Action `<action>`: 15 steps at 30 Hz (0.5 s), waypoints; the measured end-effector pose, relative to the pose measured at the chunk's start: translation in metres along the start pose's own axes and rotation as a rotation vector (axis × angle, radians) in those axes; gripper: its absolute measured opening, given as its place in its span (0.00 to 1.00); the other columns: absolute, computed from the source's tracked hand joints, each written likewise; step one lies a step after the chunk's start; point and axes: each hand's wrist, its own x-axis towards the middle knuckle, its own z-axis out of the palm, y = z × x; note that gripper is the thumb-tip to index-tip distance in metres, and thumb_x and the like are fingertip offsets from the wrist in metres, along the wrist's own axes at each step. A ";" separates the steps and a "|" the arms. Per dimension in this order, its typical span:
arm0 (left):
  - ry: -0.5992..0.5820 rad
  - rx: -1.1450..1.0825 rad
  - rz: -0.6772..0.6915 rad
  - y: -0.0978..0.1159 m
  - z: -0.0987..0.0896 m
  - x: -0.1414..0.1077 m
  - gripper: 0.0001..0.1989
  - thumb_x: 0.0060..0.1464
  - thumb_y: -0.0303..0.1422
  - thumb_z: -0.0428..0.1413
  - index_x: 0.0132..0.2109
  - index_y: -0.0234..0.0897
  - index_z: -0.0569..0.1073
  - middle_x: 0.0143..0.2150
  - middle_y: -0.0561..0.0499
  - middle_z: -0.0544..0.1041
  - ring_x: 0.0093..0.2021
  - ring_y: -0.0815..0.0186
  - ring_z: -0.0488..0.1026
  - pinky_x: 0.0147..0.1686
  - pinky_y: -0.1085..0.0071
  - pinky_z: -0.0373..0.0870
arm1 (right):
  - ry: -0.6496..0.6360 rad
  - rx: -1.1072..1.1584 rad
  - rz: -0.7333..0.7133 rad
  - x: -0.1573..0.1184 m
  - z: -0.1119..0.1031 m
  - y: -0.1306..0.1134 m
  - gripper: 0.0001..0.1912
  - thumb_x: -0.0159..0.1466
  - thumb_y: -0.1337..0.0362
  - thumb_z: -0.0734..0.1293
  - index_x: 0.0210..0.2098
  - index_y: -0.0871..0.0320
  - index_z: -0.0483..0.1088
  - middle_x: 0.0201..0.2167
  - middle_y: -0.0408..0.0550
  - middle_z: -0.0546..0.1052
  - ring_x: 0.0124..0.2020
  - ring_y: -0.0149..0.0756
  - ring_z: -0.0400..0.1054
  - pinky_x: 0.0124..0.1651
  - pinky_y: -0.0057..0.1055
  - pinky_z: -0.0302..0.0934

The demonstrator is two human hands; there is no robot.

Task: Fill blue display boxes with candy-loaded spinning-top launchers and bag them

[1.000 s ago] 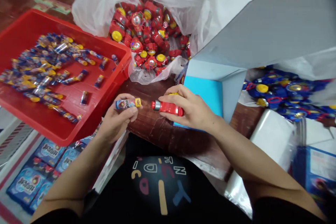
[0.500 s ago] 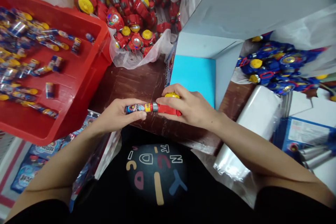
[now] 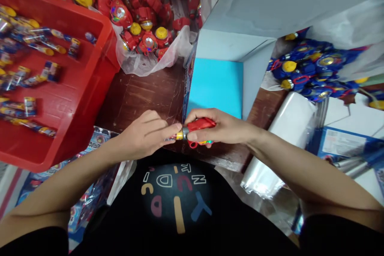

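In front of my chest, my left hand (image 3: pixel 144 136) is closed around a small printed tube with a yellow end (image 3: pixel 179 135), most of it hidden by the fingers. That yellow end meets the grey collar of a red plastic toy (image 3: pixel 200 124). My right hand (image 3: pixel 228 128) grips the toy from the right, thumb across its side. A shiny, colourful part shows below the thumb, and a small red ring hangs near the collar. Both pieces are held in line, just over the near edge of the brown table (image 3: pixel 141 92).
At left stands a red bin (image 3: pixel 75 88) with many similar tubes. Red toys (image 3: pixel 147 20) fill a plastic bag behind the table. An open grey box (image 3: pixel 217 84) with a light-blue inside stands ahead. Blue toys (image 3: pixel 318 64) and a clear plastic roll (image 3: pixel 279 140) lie right.
My left hand has rolled over the tube, now covering most of it. The toy has turned in my right hand, its yellow part no longer on top. The view has shifted slightly.
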 end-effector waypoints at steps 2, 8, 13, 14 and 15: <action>0.008 0.069 0.043 -0.009 0.000 0.003 0.23 0.66 0.32 0.64 0.65 0.56 0.77 0.42 0.53 0.84 0.39 0.62 0.74 0.45 0.64 0.69 | -0.023 0.171 0.168 -0.001 -0.006 -0.003 0.24 0.62 0.45 0.79 0.44 0.56 0.73 0.29 0.38 0.76 0.24 0.25 0.68 0.21 0.21 0.63; -0.144 -0.184 -0.316 -0.007 -0.005 0.033 0.24 0.68 0.45 0.62 0.67 0.47 0.75 0.48 0.49 0.85 0.43 0.60 0.79 0.45 0.66 0.73 | 0.124 0.171 0.029 -0.011 -0.020 -0.008 0.22 0.59 0.53 0.82 0.43 0.57 0.73 0.31 0.40 0.80 0.26 0.24 0.72 0.24 0.19 0.65; 0.099 0.228 0.110 -0.008 0.013 0.040 0.24 0.64 0.35 0.66 0.65 0.60 0.77 0.42 0.54 0.85 0.44 0.58 0.77 0.53 0.57 0.71 | 0.043 0.262 0.257 -0.030 -0.034 -0.010 0.28 0.59 0.40 0.78 0.44 0.55 0.72 0.24 0.37 0.76 0.16 0.24 0.65 0.13 0.21 0.47; 0.152 0.327 0.149 -0.010 0.019 0.041 0.27 0.63 0.37 0.68 0.67 0.63 0.75 0.47 0.53 0.85 0.47 0.57 0.78 0.56 0.55 0.70 | 0.070 0.204 0.234 -0.034 -0.040 -0.012 0.29 0.59 0.39 0.78 0.44 0.55 0.72 0.25 0.38 0.77 0.17 0.25 0.65 0.14 0.22 0.51; 0.211 0.405 0.153 -0.012 0.025 0.043 0.31 0.62 0.41 0.69 0.69 0.62 0.72 0.54 0.51 0.85 0.53 0.54 0.78 0.60 0.53 0.70 | 0.123 0.093 0.180 -0.038 -0.048 -0.016 0.29 0.60 0.38 0.77 0.45 0.55 0.73 0.27 0.40 0.78 0.19 0.27 0.67 0.17 0.24 0.56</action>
